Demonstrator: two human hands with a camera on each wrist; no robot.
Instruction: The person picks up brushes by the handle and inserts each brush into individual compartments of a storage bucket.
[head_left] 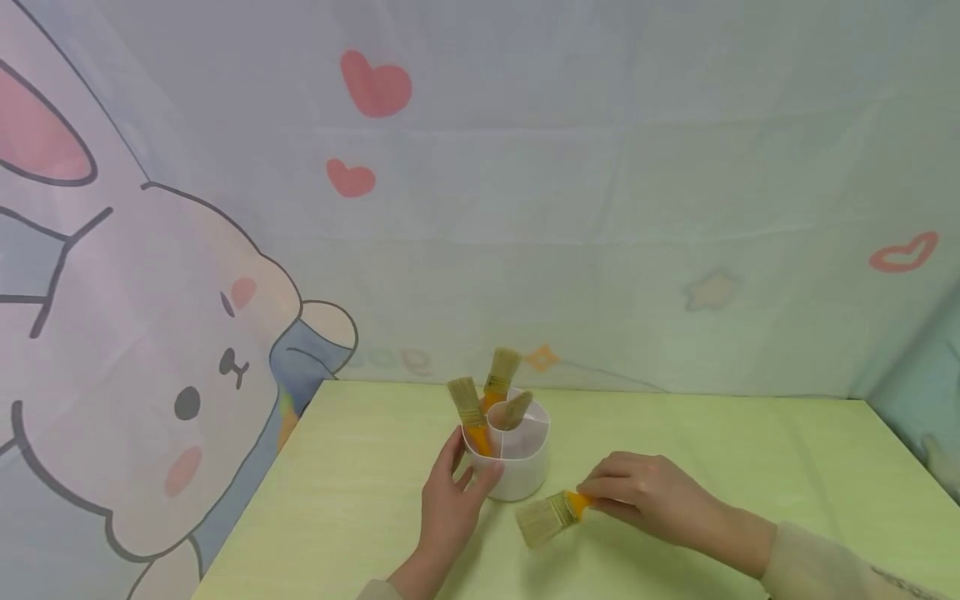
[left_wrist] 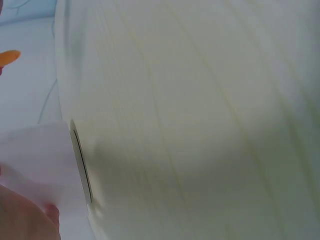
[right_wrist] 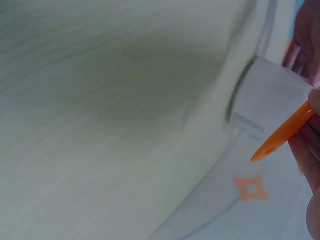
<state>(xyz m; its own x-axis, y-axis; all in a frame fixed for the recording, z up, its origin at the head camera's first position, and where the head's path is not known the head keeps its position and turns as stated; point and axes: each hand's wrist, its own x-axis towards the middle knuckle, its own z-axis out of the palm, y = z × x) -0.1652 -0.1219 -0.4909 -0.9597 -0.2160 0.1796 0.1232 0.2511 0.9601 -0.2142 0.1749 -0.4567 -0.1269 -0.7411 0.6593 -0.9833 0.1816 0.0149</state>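
Note:
A white round divided organizer (head_left: 517, 482) stands on the table, gripped at its left side by my left hand (head_left: 452, 508), thumb in front. Three paintbrushes stick up from its compartments, bristles upward: one at the front left (head_left: 467, 402), one behind it (head_left: 502, 368), and one in the central round cup (head_left: 516, 410). To the right, my right hand (head_left: 652, 496) pinches another paintbrush (head_left: 547, 518) above the table, its pale bristles pointing left and down. In the right wrist view, its orange handle (right_wrist: 282, 134) sticks out past the fingers. The left wrist view catches the organizer's wall (left_wrist: 40, 150).
The pale green table (head_left: 337, 500) carries the organizer near its back edge. Behind it hangs a cloth backdrop (head_left: 525, 208) printed with a rabbit, hearts and stars. More cloth (head_left: 930, 400) hangs along the right side.

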